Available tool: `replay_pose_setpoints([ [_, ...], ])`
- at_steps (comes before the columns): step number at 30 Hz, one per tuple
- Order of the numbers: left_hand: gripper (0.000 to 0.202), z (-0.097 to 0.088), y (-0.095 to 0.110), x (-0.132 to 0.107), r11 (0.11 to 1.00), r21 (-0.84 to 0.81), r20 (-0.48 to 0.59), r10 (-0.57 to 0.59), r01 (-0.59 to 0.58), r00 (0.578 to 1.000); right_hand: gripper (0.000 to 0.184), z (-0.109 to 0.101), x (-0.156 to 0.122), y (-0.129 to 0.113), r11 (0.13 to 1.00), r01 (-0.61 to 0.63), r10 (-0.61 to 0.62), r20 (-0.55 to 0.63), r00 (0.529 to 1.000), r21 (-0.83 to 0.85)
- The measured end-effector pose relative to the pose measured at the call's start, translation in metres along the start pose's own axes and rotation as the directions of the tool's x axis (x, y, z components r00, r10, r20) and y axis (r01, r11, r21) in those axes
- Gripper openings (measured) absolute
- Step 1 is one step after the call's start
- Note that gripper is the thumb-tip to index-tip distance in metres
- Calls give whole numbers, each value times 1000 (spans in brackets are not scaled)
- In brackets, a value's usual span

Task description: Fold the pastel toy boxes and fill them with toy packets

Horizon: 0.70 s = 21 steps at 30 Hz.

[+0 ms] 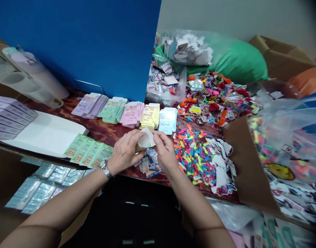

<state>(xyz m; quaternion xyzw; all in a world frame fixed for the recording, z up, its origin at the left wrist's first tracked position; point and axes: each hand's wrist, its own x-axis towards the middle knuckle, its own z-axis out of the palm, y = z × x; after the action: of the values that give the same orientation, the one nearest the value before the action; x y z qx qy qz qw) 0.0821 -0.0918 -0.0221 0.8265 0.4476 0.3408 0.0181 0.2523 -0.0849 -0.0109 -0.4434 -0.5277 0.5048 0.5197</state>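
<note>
White thin card makes up the small folded carton (146, 140), held just above the front edge of the wooden counter (101, 129), near its middle. It looks light and fairly stiff but easily creased, so its folded edges seem the safest place to hold. The fingers of the left hand (124, 151) and right hand (165, 150) curl closed, gripping it from both sides. Flat pastel box blanks (113, 110) line the counter's back edge, and multicoloured cut shapes (194, 158) lie to the right.
</note>
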Motion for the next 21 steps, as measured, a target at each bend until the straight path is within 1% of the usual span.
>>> replay_pose_setpoints([
  [2,71,2,2,-2,1000,0,-12,-10,10,1000,22,1,2,-1,996,-65,62,50,997,68],
  [3,78,3,2,-3,1000,2,-20,-21,21,1000,20,0,3,-3,996,-75,72,60,996,50],
  [4,84,4,3,-3,999,7,-21,-34,35,999,19,0,3,-6,998,-61,62,57,996,-7],
  [5,89,5,3,-4,999,13,-12,-49,49,999,18,-1,2,-9,995,-21,25,43,999,-95],
  [6,93,6,4,-4,998,21,5,-60,60,998,16,-1,1,-12,979,42,-36,33,999,-198],
  [7,94,7,4,-4,997,33,26,-65,64,998,14,-2,0,-15,947,117,-111,37,993,-299],
  [9,96,7,6,-3,996,72,57,-65,60,996,17,-2,-3,-18,858,268,-258,84,963,-438],
  [11,100,6,8,-2,987,146,66,-71,60,995,24,0,-9,-18,774,384,-370,133,919,-503],
  [13,104,5,10,0,971,229,78,-85,66,993,34,4,-16,-12,693,468,-457,168,874,-549],
  [15,104,4,14,2,954,293,105,-106,71,989,45,8,-22,-3,619,525,-520,197,831,-584],
  [17,99,3,17,3,942,326,133,-129,79,983,50,12,-27,5,578,557,-549,220,806,-596],
  [18,97,3,18,4,939,334,146,-139,84,980,51,12,-28,8,578,560,-550,225,805,-593],
  [19,94,2,18,5,938,337,156,-146,86,977,50,12,-28,11,598,553,-536,224,814,-581],
  [20,93,0,18,6,939,335,162,-139,78,977,48,10,-26,12,640,528,-506,210,836,-558],
  [21,92,-2,17,7,942,330,161,-117,58,980,44,8,-23,13,703,480,-463,174,869,-525],
])
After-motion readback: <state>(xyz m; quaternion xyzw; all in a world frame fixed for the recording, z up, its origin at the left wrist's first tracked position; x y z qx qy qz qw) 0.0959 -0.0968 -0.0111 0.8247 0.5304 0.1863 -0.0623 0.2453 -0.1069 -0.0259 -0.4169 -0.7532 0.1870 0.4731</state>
